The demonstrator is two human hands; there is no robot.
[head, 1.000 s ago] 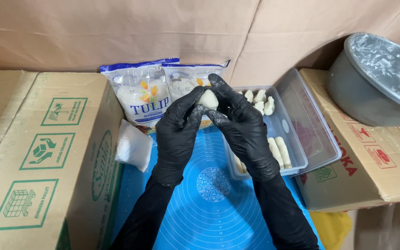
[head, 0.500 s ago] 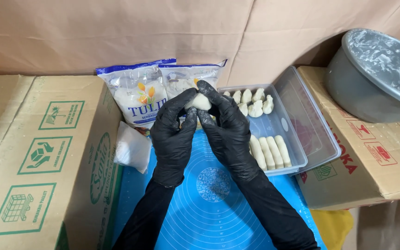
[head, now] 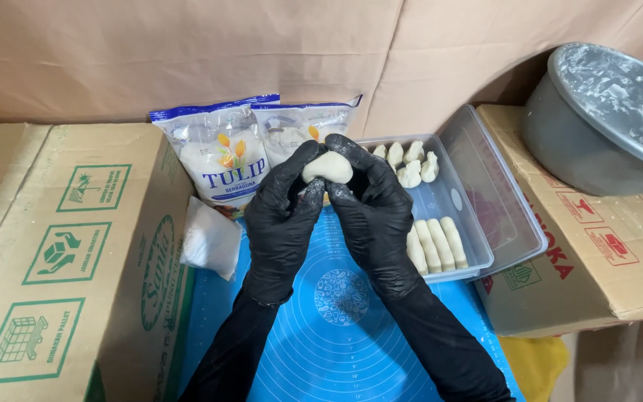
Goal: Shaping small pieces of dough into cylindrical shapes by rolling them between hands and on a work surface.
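Note:
Both hands wear black gloves and meet above a blue silicone mat point(head: 336, 327). My left hand point(head: 280, 219) and my right hand point(head: 373, 212) pinch a pale lump of dough point(head: 327, 167) between their fingertips, held up in front of me. Just right of my right hand lies a clear plastic tray point(head: 448, 201) with several shaped dough pieces point(head: 411, 164) at its far end and three dough logs point(head: 434, 244) at its near end.
Two flour bags point(head: 225, 160) lean on the brown paper backdrop. A small white plastic bag point(head: 210, 238) lies left of the mat. Cardboard boxes point(head: 61, 253) flank both sides. A floury grey bowl point(head: 604, 119) sits on the right box, and the tray's lid point(head: 496, 193) rests beside it.
Both hands with the dough drifted slightly left and lower in view, fingers shifting around the lump. More of the tray shows to their right.

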